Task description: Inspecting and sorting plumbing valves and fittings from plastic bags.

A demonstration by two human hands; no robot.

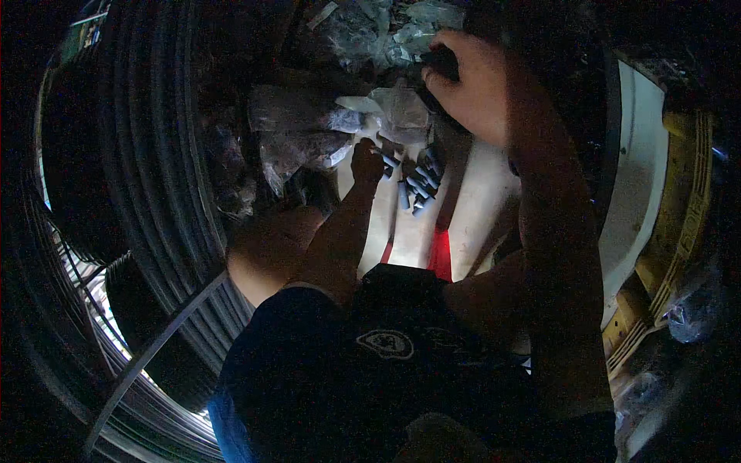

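Navy cloth is filling the near part: the wearer's shirt (309, 355), w/ a pale badge (386, 344) showing on its front. To the L, a grey strap (158, 347) is slanting across black ribbed coils (150, 116). Ahead of the shirt, a red strip (442, 255) is showing against a pale surface (415, 235), which is catching a bright patch of light at its near end.

Farther up that surface, short blue-grey tubes (421, 184) are lying in a loose pile, their axes pointing mixed ways, approx. btwn the 2 arms. The L hand (367, 160) is the nearer of the 2: the pile is lying to its R & a bit toward the body. 1 tube (391, 159) is sitting right at that hand's fingertips, apart from the main group, its long axis running from the fingers off to the R & slightly bodyward. The L fingers are bunching close; too dark to tell if they're pinching that tube or only resting beside it.

Beyond, crumpled clear bags (301, 139) are lying just past the L hand. The R hand (467, 85) is hovering farther out, up & R of the pile, near more clear plastic (359, 35). Its thumb & fingers are curving round a dark patch; can't tell if that's a held item or just shadow. Out at the R edge, a white panel (639, 147) is standing beside a yellow frame (683, 220).
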